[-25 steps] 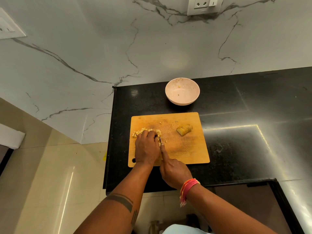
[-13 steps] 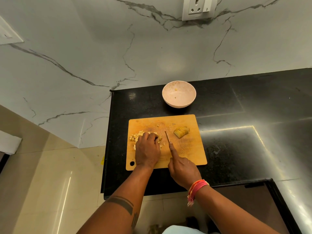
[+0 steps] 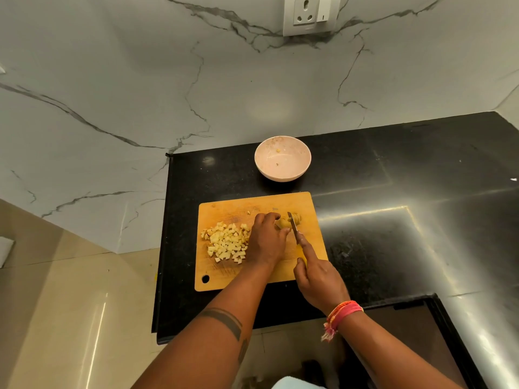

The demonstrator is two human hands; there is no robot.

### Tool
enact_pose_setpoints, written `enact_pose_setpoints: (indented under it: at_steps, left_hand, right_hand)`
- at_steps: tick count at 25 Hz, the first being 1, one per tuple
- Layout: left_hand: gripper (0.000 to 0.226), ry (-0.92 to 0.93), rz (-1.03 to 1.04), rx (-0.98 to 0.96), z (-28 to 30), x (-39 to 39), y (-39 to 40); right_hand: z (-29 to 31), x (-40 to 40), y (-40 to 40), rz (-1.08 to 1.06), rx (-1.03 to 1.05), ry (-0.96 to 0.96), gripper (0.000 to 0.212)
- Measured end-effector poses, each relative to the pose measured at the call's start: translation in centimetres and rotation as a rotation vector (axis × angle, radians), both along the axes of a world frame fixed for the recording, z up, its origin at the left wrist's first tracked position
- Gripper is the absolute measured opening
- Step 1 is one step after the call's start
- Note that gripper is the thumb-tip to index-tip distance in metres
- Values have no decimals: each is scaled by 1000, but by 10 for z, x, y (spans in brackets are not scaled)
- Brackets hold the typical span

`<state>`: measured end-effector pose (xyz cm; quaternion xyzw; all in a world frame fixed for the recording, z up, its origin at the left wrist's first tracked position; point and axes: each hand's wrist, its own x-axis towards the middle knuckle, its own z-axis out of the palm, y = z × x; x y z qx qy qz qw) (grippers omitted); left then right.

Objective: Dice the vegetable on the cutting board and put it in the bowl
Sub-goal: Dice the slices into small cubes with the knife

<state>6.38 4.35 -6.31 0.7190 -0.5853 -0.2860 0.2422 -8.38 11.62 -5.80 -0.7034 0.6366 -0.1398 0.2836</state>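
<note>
Head view: left hand [image 3: 266, 242] holds pale sliced vegetable piece [image 3: 286, 220] on orange wooden cutting board [image 3: 224, 279].
Right hand [image 3: 318, 276] grips small steel knife [image 3: 292, 225], blade crossing the piece just right of the left fingertips.

White marble wall [image 3: 140, 88] with dark grey veins, white socket and switch plate [image 3: 310, 14] high on it, glossy black stone tabletop [image 3: 393, 169] catching bright light streaks, shiny beige floor tiles [image 3: 56, 304] at left

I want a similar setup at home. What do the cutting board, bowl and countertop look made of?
Cutting board: likely wood or bamboo, matte, honey-coloured with knife scars. Bowl: smooth pale pink, plastic or ceramic; cannot tell which. Countertop: polished black stone, probably granite, speckled and reflecting light.
</note>
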Motion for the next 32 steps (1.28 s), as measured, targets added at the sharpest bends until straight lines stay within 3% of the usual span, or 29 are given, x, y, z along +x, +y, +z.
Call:
enact_pose_setpoints:
  at_steps: [8,15,18,21,26,32]
  left_hand:
    - [25,43,66,-16,-12,-9,-12]
    - [30,60,54,7,-7,-7,-14]
    - [27,99,56,-12,-10,7,0]
    - [22,-12,-23,-1,-15,20,16]
    - [37,-157,-152,30,-10,22,19]
    - [51,-287,-120,91,-5,13,8]
  right_hand:
    - [-4,-8,-5,-8,3,-11,67]
    - [-5,-10,1,-20,24,-54,67]
    - [-6,-11,6,59,16,-43,67]
    - [-10,-5,15,127,50,6,66]
    - [-11,5,17,121,82,-25,66]
    - [-10,-9,16,53,61,-6,64]
